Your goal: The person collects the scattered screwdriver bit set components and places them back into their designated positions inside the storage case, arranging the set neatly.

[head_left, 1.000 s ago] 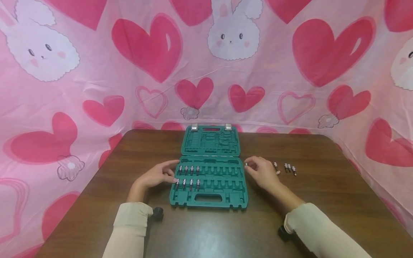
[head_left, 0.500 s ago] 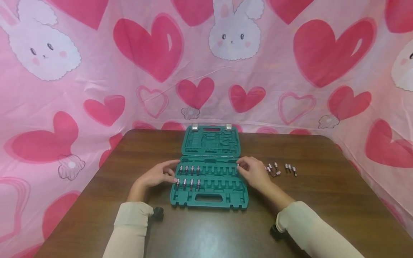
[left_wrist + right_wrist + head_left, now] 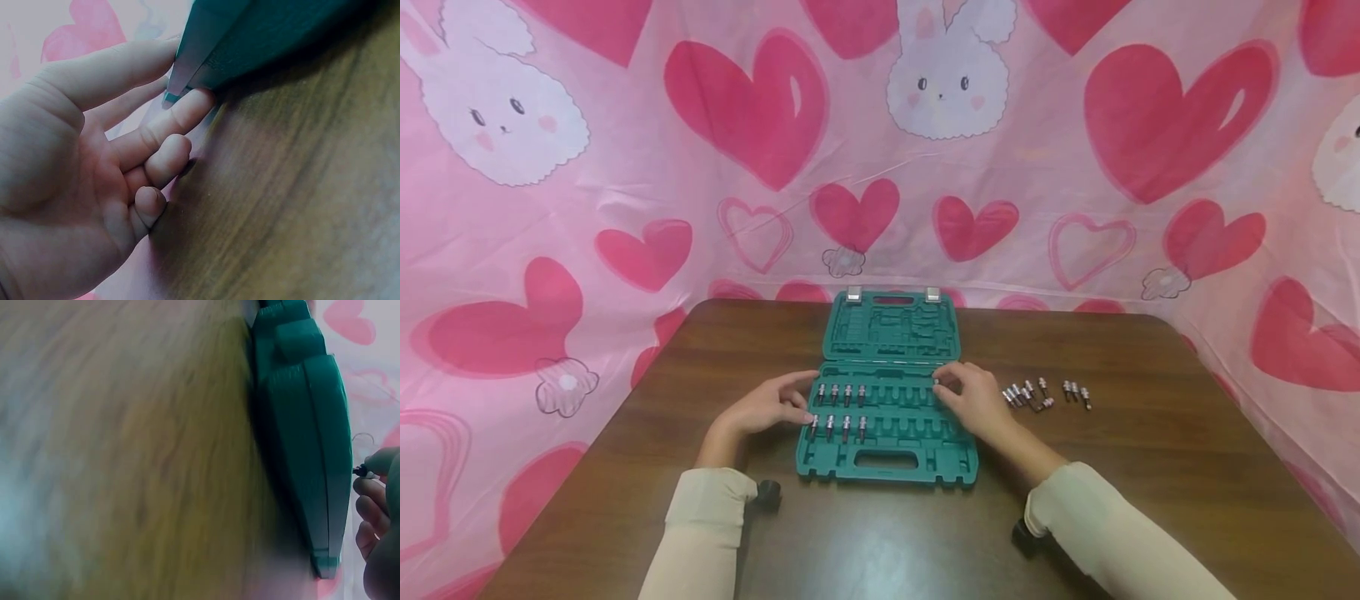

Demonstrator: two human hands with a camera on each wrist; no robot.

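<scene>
A green plastic tool case (image 3: pixel 887 454) lies unfolded on the table. Several bit sockets (image 3: pixel 847 395) with silver tops and dark tips sit in two rows on its left half. My left hand (image 3: pixel 762 408) rests along the case's left edge, thumb and fingertips touching it; in the left wrist view that hand (image 3: pixel 94 144) has its lower fingers loosely bent beside the case wall. Above the right part of the upper row, my right hand (image 3: pixel 976 400) pinches one small bit socket (image 3: pixel 361 470) between thumb and finger, mostly hidden by the fingers.
To the right of the case, several loose bit sockets (image 3: pixel 1026 393) lie on the brown wooden table (image 3: pixel 1120 467), with a smaller group (image 3: pixel 1075 392) further right. The case lid (image 3: pixel 892 327) lies back toward the heart-printed cloth (image 3: pixel 880 225).
My right hand has moved left from beside the case to over its upper row, carrying the bit socket. More loose bit sockets show behind it. My left hand stays put.
</scene>
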